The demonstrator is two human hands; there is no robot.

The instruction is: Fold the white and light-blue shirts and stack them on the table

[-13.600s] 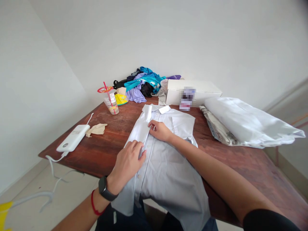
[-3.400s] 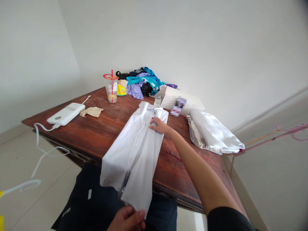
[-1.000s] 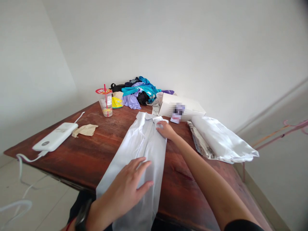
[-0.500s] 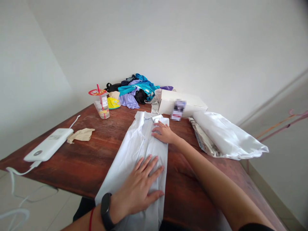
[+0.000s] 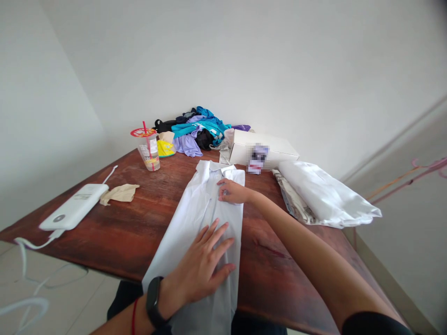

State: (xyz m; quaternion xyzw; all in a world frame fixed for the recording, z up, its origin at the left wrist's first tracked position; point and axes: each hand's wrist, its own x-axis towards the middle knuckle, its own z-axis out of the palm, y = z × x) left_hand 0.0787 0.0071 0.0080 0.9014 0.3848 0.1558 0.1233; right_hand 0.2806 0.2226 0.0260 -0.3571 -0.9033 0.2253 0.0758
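Observation:
A white collared shirt (image 5: 181,232), folded into a long narrow strip, lies on the wooden table with its collar at the far end and its near end over the front edge. My left hand (image 5: 204,263) rests on the middle of the shirt with its fingers spread. Near the collar, my right hand (image 5: 233,190) touches the right half of the shirt. Its fingers are slightly bent and apart, and nothing shows in them. A dark band is on my left wrist.
On the wooden table (image 5: 139,232) are a power bank (image 5: 75,204), brown paper (image 5: 120,193), a drink cup (image 5: 150,153), piled clothes (image 5: 199,132), a white box (image 5: 272,144) and folded white fabric (image 5: 324,195) at the right. A white cable hangs off the left edge.
My right hand has shifted slightly nearer and left on the shirt, and its fingers are more bent. My left hand is still spread on the cloth. The view has shifted a little.

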